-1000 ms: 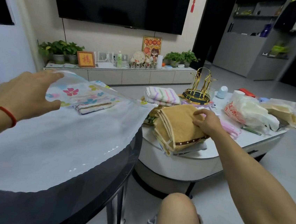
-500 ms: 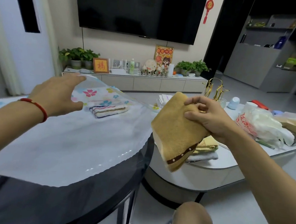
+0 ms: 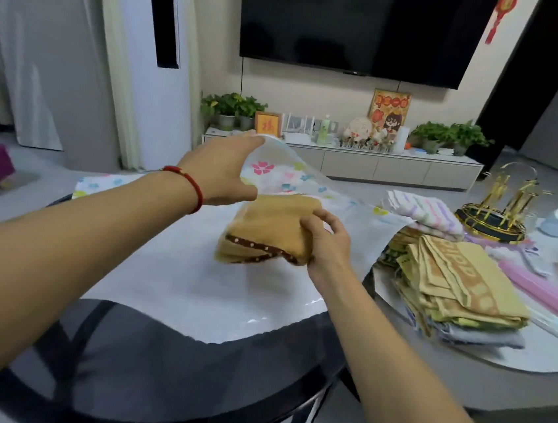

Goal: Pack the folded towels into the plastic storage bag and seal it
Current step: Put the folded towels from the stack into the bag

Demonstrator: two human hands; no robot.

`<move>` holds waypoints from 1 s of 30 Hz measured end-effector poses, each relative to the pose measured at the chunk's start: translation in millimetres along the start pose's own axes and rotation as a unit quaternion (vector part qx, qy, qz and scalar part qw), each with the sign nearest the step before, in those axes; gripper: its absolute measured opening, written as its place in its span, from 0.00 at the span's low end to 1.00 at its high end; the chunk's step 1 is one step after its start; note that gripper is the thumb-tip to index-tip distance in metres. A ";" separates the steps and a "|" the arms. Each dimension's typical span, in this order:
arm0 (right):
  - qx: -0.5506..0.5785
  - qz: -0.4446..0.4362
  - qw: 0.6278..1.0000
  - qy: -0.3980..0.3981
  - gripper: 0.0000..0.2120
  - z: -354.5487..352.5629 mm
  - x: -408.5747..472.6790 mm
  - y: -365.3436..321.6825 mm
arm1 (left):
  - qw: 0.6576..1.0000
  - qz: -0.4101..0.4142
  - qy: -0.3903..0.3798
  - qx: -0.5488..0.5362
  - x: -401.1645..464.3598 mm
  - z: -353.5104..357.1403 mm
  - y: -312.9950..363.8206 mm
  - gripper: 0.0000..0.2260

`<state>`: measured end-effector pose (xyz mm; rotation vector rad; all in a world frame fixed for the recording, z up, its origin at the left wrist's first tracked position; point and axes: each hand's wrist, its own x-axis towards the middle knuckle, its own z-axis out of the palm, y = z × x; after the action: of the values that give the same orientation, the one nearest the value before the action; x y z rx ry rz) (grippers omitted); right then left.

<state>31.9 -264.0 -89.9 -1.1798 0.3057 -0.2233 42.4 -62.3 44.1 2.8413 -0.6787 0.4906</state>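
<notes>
Plastic storage bag (image 3: 175,269) spread across dark round table (image 3: 158,364), mouth lifted by left hand (image 3: 221,171) pinching its upper layer | stack of folded towels (image 3: 458,292) left waiting at 3 o'clock | 1 brown towel (image 3: 268,232), grasped in right hand (image 3: 327,244), being fed into the mouth | sealing not yet begun

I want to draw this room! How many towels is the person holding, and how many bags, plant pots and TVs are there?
Tan towel, held: 1
Floral plastic storage bag: 1
Potted plants: 4
TV: 1
Total: 7
</notes>
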 end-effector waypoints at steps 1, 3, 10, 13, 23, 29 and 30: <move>-0.024 -0.005 0.999 0.048 0.12 -3.1 8.4 12.1 | 1.000 0.004 0.005 -0.002 1.0 -0.8 -0.5 0.39; -0.140 0.003 0.984 0.111 0.13 -14.9 18.7 32.7 | 1.000 0.011 0.016 -0.003 1.8 -1.9 -1.2 0.38; -0.324 0.032 0.943 0.062 0.26 -15.9 27.8 52.4 | 1.000 0.010 0.011 0.000 0.0 -3.6 -4.3 0.39; -0.251 0.068 0.965 0.002 0.30 13.8 18.9 65.4 | 1.000 0.009 0.016 -0.002 -2.4 -8.6 -7.0 0.38; -0.428 -0.066 0.894 -0.116 0.33 115.0 -11.3 104.3 | 1.000 0.022 0.001 -0.018 -10.1 -17.3 -9.2 0.38; -0.685 -0.185 0.703 -0.057 0.24 105.1 0.1 111.8 | 0.999 0.027 -0.002 -0.018 -10.4 -18.1 -12.2 0.37; -0.698 -0.185 0.686 -0.094 0.23 107.5 4.2 114.4 | 0.999 0.028 -0.003 -0.017 -9.7 -18.5 -12.2 0.37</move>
<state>74.7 -129.9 -159.4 -2.7994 -0.0233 -0.2007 34.8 -43.1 56.6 2.8008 -0.7626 0.4737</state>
